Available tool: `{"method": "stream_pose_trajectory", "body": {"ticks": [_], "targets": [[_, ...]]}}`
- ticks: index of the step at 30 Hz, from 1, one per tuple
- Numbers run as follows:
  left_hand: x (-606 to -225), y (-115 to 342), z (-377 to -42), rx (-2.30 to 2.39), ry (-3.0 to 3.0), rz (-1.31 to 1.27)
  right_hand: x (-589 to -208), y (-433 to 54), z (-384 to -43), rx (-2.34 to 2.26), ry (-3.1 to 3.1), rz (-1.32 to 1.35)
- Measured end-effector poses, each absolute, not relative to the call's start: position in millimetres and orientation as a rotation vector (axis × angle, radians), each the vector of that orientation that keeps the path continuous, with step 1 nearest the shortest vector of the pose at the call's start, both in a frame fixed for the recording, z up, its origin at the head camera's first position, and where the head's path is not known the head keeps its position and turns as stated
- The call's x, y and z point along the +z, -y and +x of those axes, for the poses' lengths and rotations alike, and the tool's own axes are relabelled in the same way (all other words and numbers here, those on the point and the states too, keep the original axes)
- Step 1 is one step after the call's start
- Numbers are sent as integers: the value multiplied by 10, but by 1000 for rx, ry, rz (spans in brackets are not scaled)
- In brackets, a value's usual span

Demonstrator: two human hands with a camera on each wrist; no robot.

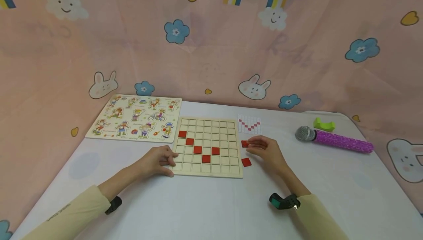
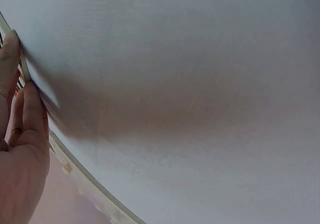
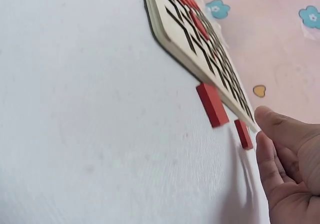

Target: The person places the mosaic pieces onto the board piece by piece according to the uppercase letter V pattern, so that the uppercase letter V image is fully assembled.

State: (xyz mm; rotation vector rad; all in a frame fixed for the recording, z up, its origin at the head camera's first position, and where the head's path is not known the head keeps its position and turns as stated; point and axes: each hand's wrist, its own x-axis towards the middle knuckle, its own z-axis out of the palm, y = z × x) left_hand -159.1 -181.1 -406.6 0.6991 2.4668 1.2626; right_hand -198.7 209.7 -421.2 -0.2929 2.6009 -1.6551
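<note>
A pale wooden grid board (image 1: 228, 166) lies flat, with several red square tiles set in a V-like line, such as this tile (image 1: 206, 159). My left hand (image 1: 156, 161) holds its near-left corner, thumb at the near edge and fingers on the left edge; in the left wrist view, the fingers (image 2: 31, 108) touch the rim. Beside the board's right edge lie two loose red tiles, a farther tile (image 1: 244, 144) and a nearer tile (image 1: 246, 162). The right hand (image 1: 267, 153) reaches over the table, its fingertips right at the farther tile (image 3: 243, 134), thumb and fingers apart.
Behind the loose tiles lies a small card (image 1: 249, 124) printed with a red V of squares. A picture puzzle board (image 1: 132, 119) is at the back left. On the right lie a purple microphone (image 1: 343, 141) and a green block (image 1: 324, 124). A patterned pink cloth (image 1: 211, 60) hangs behind.
</note>
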Motion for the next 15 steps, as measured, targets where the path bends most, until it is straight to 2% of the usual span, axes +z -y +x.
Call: {"method": "stream_pose_trajectory", "body": {"ticks": [7, 15], "targets": [[-4083, 1825, -1600, 1277, -2461, 711, -4272, -2289, -2093, -1566, -2643, -314], [-4108, 1824, -1610, 1298, -2442, 703, -4286, -2300, -2292, -1443, -2629, -406]]}}
